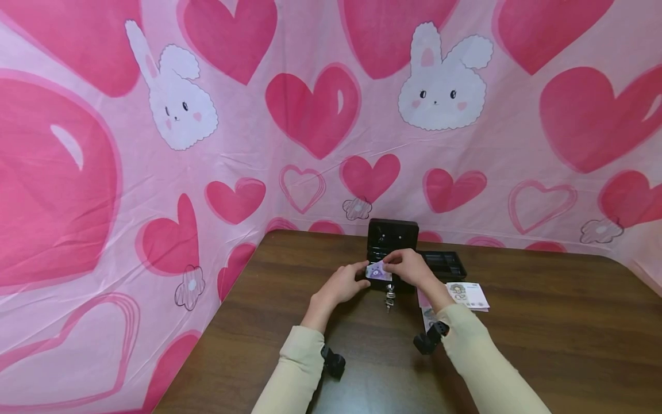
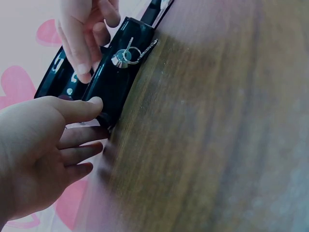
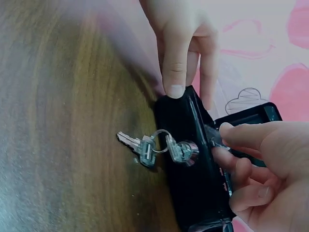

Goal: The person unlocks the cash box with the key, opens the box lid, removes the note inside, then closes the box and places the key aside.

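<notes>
Both hands meet at the frame's centre: the left hand (image 1: 341,283) braces the near left corner of the open black cash box (image 1: 391,244) with thumb pressed to its front, while the right hand (image 1: 411,267) pinches a purple banknote (image 1: 377,271) right over the box. 2 keys (image 3: 154,147) hang from the front lock, the black tray (image 1: 443,263) sits out just right of the box, and more notes (image 1: 468,294) lie further right on the wooden table (image 1: 543,345). My read: 1 note is going in, the loose ones and tray remain.
</notes>
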A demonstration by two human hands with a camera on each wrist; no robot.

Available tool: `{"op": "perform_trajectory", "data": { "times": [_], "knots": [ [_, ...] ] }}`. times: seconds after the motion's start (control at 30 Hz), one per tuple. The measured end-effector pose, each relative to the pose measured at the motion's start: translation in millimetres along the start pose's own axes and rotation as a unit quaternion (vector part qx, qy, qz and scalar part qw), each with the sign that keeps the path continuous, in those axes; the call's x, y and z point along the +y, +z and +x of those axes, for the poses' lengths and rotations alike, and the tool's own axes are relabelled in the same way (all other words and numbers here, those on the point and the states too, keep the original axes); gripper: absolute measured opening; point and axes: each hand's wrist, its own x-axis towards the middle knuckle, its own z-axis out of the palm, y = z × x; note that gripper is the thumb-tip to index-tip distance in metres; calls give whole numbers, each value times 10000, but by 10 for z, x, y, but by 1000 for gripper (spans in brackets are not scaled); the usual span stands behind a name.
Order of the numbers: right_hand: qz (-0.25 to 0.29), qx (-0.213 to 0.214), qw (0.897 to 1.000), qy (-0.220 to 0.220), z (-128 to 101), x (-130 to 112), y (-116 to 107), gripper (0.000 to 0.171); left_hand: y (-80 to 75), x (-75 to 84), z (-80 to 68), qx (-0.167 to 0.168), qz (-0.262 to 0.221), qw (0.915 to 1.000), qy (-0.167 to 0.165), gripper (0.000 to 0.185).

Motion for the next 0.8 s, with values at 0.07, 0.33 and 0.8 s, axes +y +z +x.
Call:
{"op": "perform_trajectory", "data": {
  "times": [0.07,0.33,0.8],
  "knots": [
    [177,19,9998,-41,-2,7,14,22,0,-1,1,-2,7,10000,-15,55],
    [216,440,9987,-112,-26,-3,12,20,3,-5,3,4,-11,10000,-4,55],
    [504,920,9945,50,-248,-14,-170,23,17,-15,13,-14,65,9999,-145,56]
  ]
}}
